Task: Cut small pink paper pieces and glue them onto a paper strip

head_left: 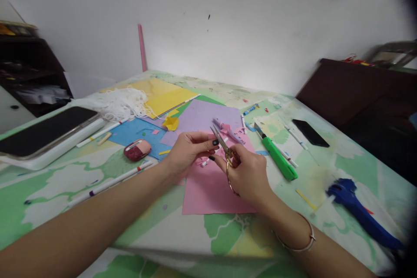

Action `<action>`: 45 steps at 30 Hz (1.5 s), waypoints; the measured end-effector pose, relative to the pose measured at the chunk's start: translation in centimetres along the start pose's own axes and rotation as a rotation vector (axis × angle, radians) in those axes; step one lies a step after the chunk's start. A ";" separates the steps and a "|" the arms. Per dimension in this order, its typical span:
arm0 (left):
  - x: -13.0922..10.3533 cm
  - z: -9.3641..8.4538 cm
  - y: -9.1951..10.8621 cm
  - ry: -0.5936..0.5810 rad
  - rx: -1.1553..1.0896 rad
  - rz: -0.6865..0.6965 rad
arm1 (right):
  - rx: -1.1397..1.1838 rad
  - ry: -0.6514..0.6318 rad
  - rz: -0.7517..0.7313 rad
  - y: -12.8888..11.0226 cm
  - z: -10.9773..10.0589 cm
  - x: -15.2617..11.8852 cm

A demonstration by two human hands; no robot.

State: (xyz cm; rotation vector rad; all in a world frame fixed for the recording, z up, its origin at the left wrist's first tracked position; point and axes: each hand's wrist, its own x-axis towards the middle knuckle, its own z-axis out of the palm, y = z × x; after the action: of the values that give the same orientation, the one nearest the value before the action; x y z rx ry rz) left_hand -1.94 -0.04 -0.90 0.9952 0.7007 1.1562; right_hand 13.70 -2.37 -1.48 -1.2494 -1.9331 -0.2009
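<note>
My right hand (249, 173) has its fingers in the gold handles of a pair of scissors (221, 141), whose blades are parted and point up and left. Close beside the blades, my left hand (192, 150) is closed in a pinch on a small piece of pink paper, mostly hidden by the fingers. Beneath both hands lies a pink sheet (215, 191), with pink scraps (202, 161) on it. Just beyond the blades is a purple paper strip (230, 131) with pink bits on it.
A green utility knife (278, 156) with its blade out lies right of the pink sheet, near a black phone (310, 132). Further right is a blue-handled tool (361, 213). At left are a maroon case (137, 150), white string (119, 102), a tablet (48, 132) and markers (120, 178).
</note>
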 end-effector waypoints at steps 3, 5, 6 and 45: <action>0.0 0.0 0.0 -0.004 0.010 0.020 | -0.013 0.012 -0.012 0.1 0.0 0.0; 0.0 0.0 0.1 0.008 0.005 0.018 | -0.022 0.016 -0.017 0.1 0.0 0.0; 0.0 0.0 0.1 0.015 0.005 0.009 | -0.027 0.019 -0.017 0.1 0.0 0.0; 0.9 -2.1 2.2 -0.150 0.349 -0.033 | -0.052 -0.108 -0.032 1.3 -0.9 0.4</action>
State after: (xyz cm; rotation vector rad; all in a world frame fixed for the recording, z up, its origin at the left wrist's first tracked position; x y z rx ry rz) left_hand -4.37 1.61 0.29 1.3438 0.8109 0.9353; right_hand 15.19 -1.89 -0.95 -1.2871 -2.0525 -0.2046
